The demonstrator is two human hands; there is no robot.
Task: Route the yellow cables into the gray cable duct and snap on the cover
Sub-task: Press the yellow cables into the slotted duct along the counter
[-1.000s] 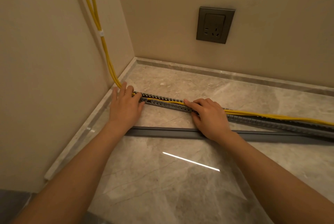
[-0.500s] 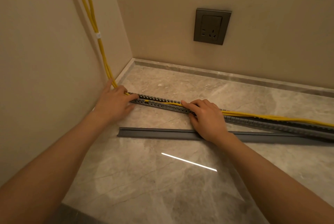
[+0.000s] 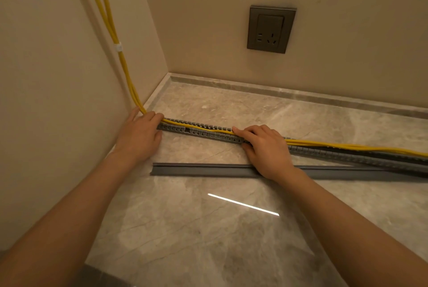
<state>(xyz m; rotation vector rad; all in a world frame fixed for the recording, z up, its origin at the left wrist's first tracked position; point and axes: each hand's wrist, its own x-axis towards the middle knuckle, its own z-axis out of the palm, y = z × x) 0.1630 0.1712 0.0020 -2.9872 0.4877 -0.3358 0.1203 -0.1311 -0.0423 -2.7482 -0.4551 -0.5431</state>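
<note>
The yellow cables (image 3: pixel 108 17) run down the left wall, bend at the floor and lie along the slotted gray cable duct (image 3: pixel 203 132), which stretches across the marble floor to the right. My left hand (image 3: pixel 139 136) rests at the duct's left end, fingers closed over the cables where they enter it. My right hand (image 3: pixel 264 147) presses the cables down into the duct near its middle, fingers curled over them. To the right of that hand the cables (image 3: pixel 359 147) ride on top of the duct. The gray cover (image 3: pixel 199 168) lies loose on the floor in front of the duct.
A dark wall socket (image 3: pixel 271 29) sits on the back wall. A white clip (image 3: pixel 118 47) binds the cables on the left wall. A marble skirting (image 3: pixel 278 90) lines the back wall. A bright light streak (image 3: pixel 243 204) reflects on the polished floor.
My left hand slid left from the duct's end toward the wall and closed over the cables at the bend. My right hand stayed in place on the duct.
</note>
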